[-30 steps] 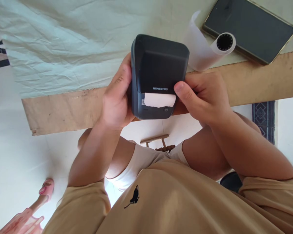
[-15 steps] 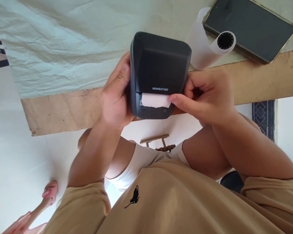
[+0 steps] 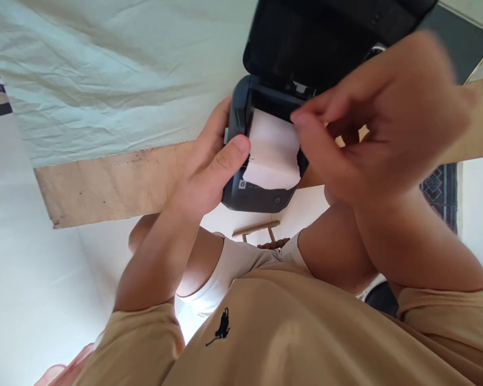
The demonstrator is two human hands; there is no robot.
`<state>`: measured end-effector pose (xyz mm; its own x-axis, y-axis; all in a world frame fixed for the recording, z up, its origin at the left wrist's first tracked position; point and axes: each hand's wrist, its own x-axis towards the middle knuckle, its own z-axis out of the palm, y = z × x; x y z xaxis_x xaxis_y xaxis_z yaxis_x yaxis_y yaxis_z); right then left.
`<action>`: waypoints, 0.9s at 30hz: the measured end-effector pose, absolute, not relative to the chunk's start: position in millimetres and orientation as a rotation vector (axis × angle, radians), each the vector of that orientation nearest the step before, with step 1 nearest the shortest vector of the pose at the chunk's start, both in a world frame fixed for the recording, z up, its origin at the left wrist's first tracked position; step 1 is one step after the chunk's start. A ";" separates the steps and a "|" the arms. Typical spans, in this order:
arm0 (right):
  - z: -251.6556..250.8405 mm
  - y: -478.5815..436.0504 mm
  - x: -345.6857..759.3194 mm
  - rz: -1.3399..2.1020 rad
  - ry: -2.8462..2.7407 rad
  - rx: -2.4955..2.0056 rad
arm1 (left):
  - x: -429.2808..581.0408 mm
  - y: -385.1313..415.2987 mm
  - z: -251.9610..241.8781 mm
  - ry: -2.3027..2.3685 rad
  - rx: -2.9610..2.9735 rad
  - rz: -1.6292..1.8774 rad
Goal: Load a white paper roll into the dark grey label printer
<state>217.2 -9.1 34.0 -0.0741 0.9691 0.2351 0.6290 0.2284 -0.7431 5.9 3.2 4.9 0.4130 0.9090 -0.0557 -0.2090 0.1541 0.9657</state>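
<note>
A dark grey label printer is held over the table's front edge with its lid swung up and open. A strip of white paper lies out of the open bay over the front of the body. My left hand grips the printer's left side, its thumb pressed on the paper's left edge. My right hand is blurred by motion. Its index finger and thumb are pinched together at the paper's upper right edge.
A dark tablet lies on the table at the far right, partly behind the lid and my hand. A pale wrinkled cloth covers the table, and a bare brown board forms its near edge. My knees are below.
The printer's lid was closed before and now stands open. My right hand rose from the printer's right side to the paper. My left thumb moved onto the paper.
</note>
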 end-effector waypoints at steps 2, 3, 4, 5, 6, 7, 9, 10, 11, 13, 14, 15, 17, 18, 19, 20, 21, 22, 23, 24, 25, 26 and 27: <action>38.3 -10.6 217.3 0.341 -1.964 -1.505 | 4.9 2.8 4.7 0.782 1.175 0.905; 40.1 -11.4 218.2 0.245 -2.052 -1.509 | 4.3 2.5 4.8 0.791 1.180 0.890; 41.5 -11.9 219.4 0.202 -2.122 -1.512 | 3.7 2.2 5.0 0.804 1.178 0.880; 42.5 -12.0 220.7 0.208 -2.163 -1.508 | 3.3 1.8 5.4 0.815 1.180 0.875; 43.1 -11.8 221.8 0.252 -2.200 -1.501 | 2.9 1.5 6.0 0.822 1.183 0.869; 43.3 -11.5 222.6 0.307 -2.230 -1.492 | 2.7 1.1 6.8 0.826 1.185 0.865; 43.3 -11.2 222.8 0.419 -2.262 -1.464 | 2.6 0.5 8.7 0.826 1.190 0.859; 43.6 -11.5 222.4 0.471 -2.252 -1.440 | 2.8 0.3 9.7 0.827 1.184 0.857; 44.5 -12.1 222.3 0.512 -2.214 -1.412 | 3.3 0.3 10.6 0.831 1.162 0.861; 49.1 -13.0 224.0 0.591 -2.077 -1.359 | 5.0 0.8 11.9 0.824 1.054 0.870; 52.7 -12.7 226.6 0.672 -1.979 -1.318 | 6.1 1.5 12.1 0.812 0.987 0.872; 56.9 -11.5 230.2 0.780 -1.882 -1.270 | 7.2 2.5 11.9 0.799 0.929 0.874; 64.1 -6.6 239.6 1.059 -1.716 -1.187 | 9.3 5.0 10.6 0.767 0.856 0.900; 65.5 -3.6 244.1 1.167 -1.697 -1.178 | 10.0 6.3 9.7 0.756 0.840 0.934; 64.7 -0.7 247.4 1.264 -1.704 -1.202 | 10.4 7.5 8.8 0.755 0.831 0.969; 61.3 1.4 249.2 1.316 -1.594 -1.220 | 10.6 8.4 8.1 0.761 0.820 0.998; 55.5 2.6 249.3 1.276 -1.434 -1.173 | 10.6 9.0 7.6 0.770 0.808 1.018; 48.0 2.6 247.8 1.268 -1.352 -1.076 | 10.4 9.4 7.6 0.780 0.801 1.025; 39.6 1.7 245.3 1.172 -1.330 -0.986 | 10.2 9.6 7.8 0.788 0.799 1.019; 31.3 0.0 242.5 1.107 -1.317 -0.959 | 9.9 9.7 8.2 0.788 0.797 1.002; 23.9 -1.9 240.0 1.033 -1.359 -0.934 | 9.6 9.8 8.7 0.782 0.795 1.007; 18.0 -3.7 238.3 0.939 -1.445 -0.948 | 9.3 10.0 9.0 0.775 0.798 1.003; 13.6 -5.1 237.7 0.839 -1.562 -0.978 | 8.9 10.2 9.2 0.775 0.802 0.995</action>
